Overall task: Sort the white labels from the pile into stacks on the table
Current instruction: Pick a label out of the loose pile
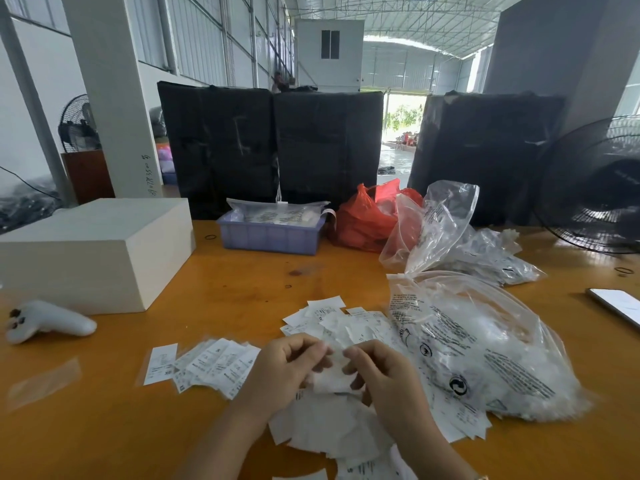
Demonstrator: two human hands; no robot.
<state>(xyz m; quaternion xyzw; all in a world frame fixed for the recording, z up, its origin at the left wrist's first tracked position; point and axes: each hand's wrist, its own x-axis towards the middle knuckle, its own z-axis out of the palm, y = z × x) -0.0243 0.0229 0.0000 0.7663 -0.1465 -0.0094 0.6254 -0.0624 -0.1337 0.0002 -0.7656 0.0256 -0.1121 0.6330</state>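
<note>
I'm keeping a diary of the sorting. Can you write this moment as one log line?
left hand: holds label | right hand: holds label | label: between both hands | sorted row: left | pile: beyond hands

White labels, printed black, in three groups on orange counter [104, 427]. Loose pile [329, 434] near centre, overlapping, unordered. Fanned stack [204, 367] left of pile, labels flat, overlapping. Scattered labels [332, 318] farther back, beside the pile's far edge.

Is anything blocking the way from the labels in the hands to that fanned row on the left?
Nothing visible. The held labels and the fanned row sit side by side, with only the left hand between them.
</note>
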